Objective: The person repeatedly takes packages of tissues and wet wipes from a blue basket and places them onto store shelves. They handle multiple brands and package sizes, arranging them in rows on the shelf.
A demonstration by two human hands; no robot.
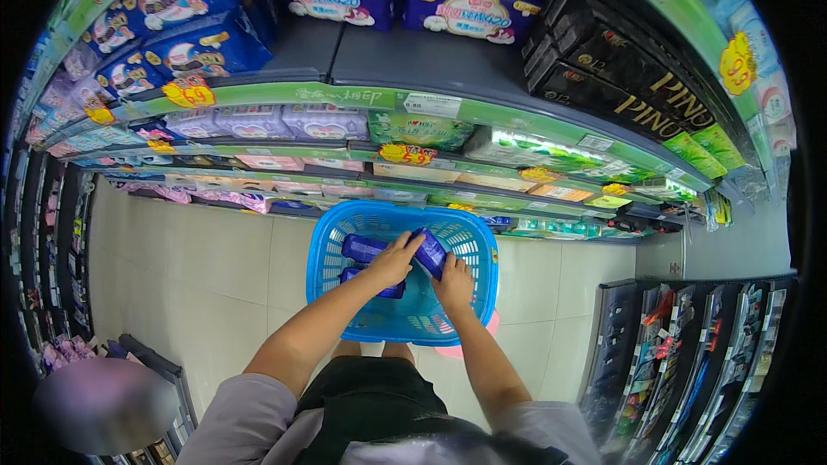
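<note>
Between my two hands is a dark purple-blue plastic-wrapped pack (429, 253), tilted, in the right half of a blue plastic basket (404, 330). The fingers of my left hand (392, 265) lie at its upper left end. My right hand (455, 282) grips its lower right side. Two more packs of like colour lie in the basket's left half, an upper pack (363, 248) and a lower pack (391, 290). My left hand and wrist hide part of both. The basket has slotted walls and stands before my legs.
Ahead, a shop shelf (413, 61) carries purple packs (475, 6), blue packs (194, 45) and black PINO packs (607, 68). Yellow price tags hang along its green edges. Racks of hanging goods (685, 361) stand at the right. A pale tiled floor (213, 252) surrounds the basket.
</note>
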